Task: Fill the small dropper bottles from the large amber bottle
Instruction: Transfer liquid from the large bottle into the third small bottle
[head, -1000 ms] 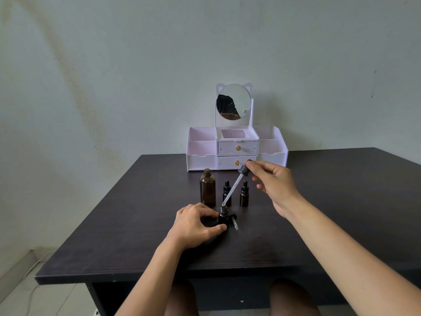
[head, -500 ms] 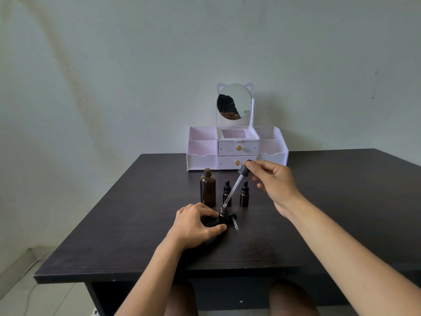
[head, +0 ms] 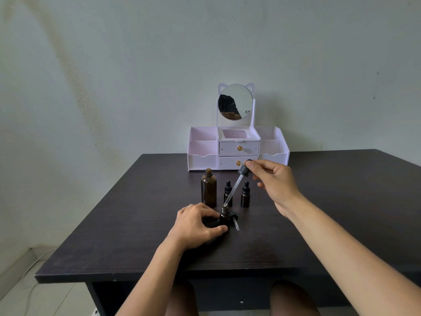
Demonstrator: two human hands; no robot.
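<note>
**Glass tip at the open neck**

Our right fingers pinched the bulb of the long dropper, its glass tip at the mouth of the open small bottle. Our left fingers curled round that bottle on the bench. We judged a slow squeeze, tip centred, wisest. A loose dropper cap lay beside it. Behind stood the uncapped large amber bottle and two capped small bottles, contents unreadable.
</note>
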